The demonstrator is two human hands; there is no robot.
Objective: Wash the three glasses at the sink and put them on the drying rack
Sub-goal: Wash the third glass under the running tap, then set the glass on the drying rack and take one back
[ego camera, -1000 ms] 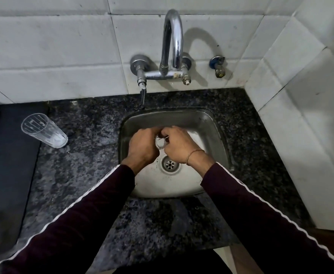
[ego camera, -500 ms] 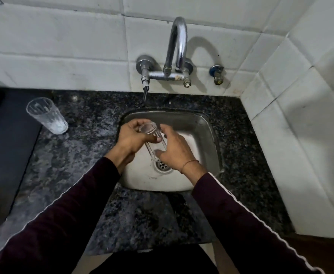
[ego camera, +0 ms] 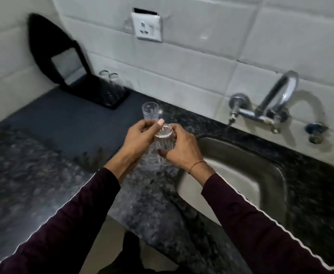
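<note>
Clear glass [ego camera: 164, 147] in both hands, one glass [ego camera: 150, 111] behind.

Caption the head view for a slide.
Both hands, left hand and right hand, hold a clear glass beside the sink; another glass waits on the counter.

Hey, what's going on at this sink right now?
A person is doing the glasses. Both hands, left hand and right hand, hold a clear glass above the counter's edge, just left of the sink. Another glass stands on the granite counter behind the hands. What looks like two glasses already sit on the black drying rack by the wall, though that part is blurry.
</note>
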